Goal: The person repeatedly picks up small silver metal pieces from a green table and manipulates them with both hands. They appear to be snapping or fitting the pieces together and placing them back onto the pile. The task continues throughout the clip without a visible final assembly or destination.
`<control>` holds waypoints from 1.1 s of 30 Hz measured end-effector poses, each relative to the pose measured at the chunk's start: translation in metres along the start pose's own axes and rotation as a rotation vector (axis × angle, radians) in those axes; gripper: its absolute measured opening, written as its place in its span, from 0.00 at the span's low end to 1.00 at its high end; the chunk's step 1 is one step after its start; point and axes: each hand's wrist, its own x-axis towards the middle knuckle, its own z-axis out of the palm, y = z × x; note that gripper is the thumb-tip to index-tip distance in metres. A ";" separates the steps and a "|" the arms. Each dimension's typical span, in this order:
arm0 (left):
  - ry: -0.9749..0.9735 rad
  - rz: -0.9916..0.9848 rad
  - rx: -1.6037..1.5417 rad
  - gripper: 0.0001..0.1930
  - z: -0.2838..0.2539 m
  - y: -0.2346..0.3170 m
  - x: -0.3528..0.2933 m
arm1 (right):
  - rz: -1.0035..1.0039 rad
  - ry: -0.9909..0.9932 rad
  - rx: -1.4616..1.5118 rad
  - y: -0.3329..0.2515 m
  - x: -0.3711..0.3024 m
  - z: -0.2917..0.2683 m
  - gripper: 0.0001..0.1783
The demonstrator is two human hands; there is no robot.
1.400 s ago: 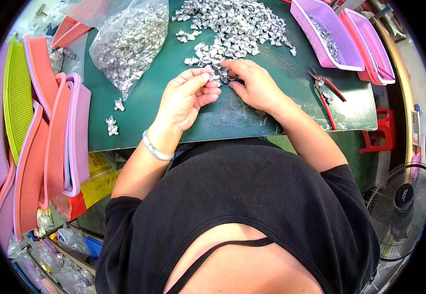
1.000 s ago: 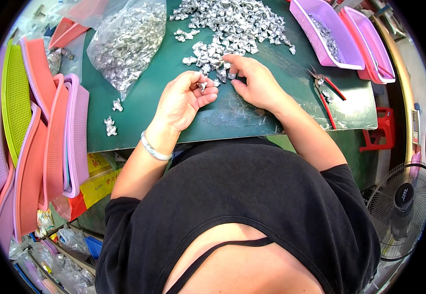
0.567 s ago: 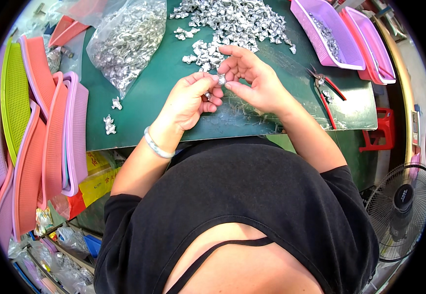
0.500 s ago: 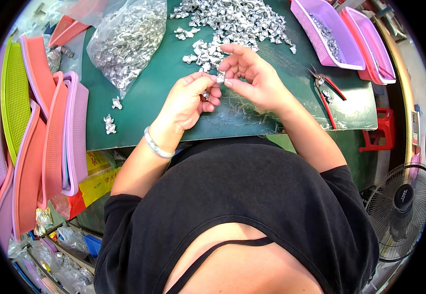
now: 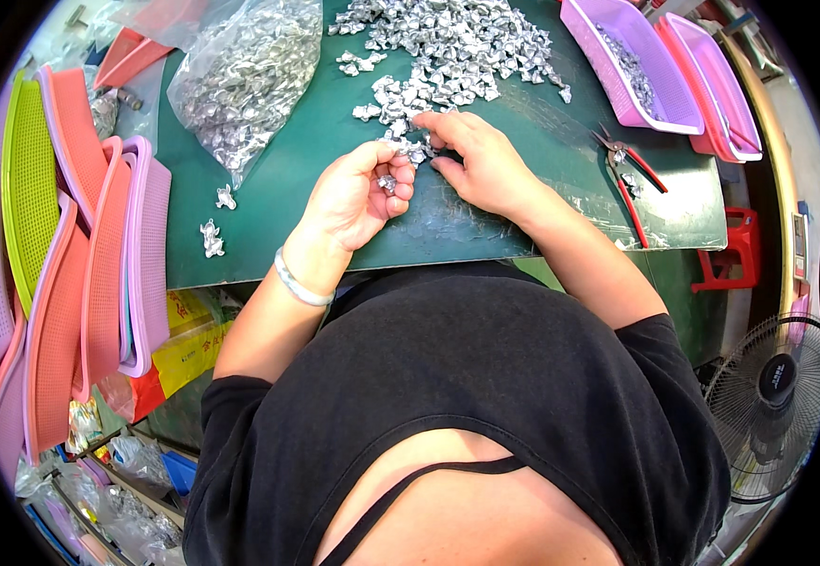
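My left hand (image 5: 351, 200) is closed around small silver metal castings, palm turned up. One casting (image 5: 387, 183) shows against the curled fingers, and another is by the thumb tip. Just to its right, my right hand (image 5: 487, 165) hovers at the near end of a loose pile of the same castings (image 5: 471, 52). Its thumb and forefinger are apart beside a few pieces; whether the fingertips touch any is hard to make out. Two stray castings (image 5: 211, 240) lie on the green tabletop (image 5: 268, 222) to the left.
A clear bag of castings (image 5: 245, 90) lies left of the pile. Red-handled pliers (image 5: 629, 179) rest on the right. A purple basket (image 5: 632, 71) with small parts stands at the far right. Stacked plastic baskets (image 5: 61, 236) line the left; a fan (image 5: 773, 406) is at right.
My right hand has moved away from the left fingertips, slightly down, its fingers turning toward the pile's near end. My left hand has shifted slightly left, showing the casting in its fingers more plainly.
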 end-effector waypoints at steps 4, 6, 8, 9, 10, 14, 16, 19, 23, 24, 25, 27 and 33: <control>0.072 0.105 0.078 0.07 0.005 -0.001 -0.004 | 0.012 0.038 0.055 0.005 -0.001 0.002 0.26; 0.082 0.166 0.067 0.05 0.007 -0.001 -0.006 | 0.053 0.053 0.142 0.007 -0.002 0.003 0.27; 0.030 0.217 0.007 0.05 0.006 -0.001 -0.006 | 0.084 0.061 0.195 0.005 -0.003 0.001 0.25; 0.029 0.219 0.002 0.05 0.005 -0.001 -0.006 | 0.099 0.065 0.221 0.005 -0.002 -0.001 0.25; 0.027 0.222 -0.002 0.04 0.004 -0.001 -0.005 | 0.102 0.064 0.225 0.004 -0.002 -0.002 0.25; 0.016 0.187 0.002 0.05 -0.001 -0.001 -0.003 | 0.142 0.049 0.312 0.005 -0.003 -0.005 0.25; 0.027 0.145 0.066 0.06 -0.001 -0.002 -0.003 | 0.155 0.052 0.435 0.007 -0.004 -0.006 0.25; 0.039 0.056 0.167 0.08 0.004 -0.001 -0.005 | 0.134 0.078 0.632 0.006 -0.003 -0.007 0.25; 0.027 -0.001 0.228 0.11 0.015 -0.001 -0.010 | 0.028 0.086 0.659 -0.008 -0.004 -0.012 0.25; 0.013 0.006 0.219 0.11 0.015 -0.001 -0.010 | -0.007 0.082 0.643 -0.008 -0.004 -0.012 0.26; -0.001 0.013 0.209 0.11 0.014 -0.002 -0.009 | -0.031 0.075 0.621 -0.008 -0.004 -0.012 0.26; -0.009 0.029 0.202 0.10 0.014 -0.002 -0.009 | -0.079 0.062 0.578 -0.005 -0.005 -0.012 0.26; 0.022 0.061 0.207 0.09 0.012 -0.001 -0.008 | -0.061 0.060 0.610 -0.006 -0.005 -0.011 0.25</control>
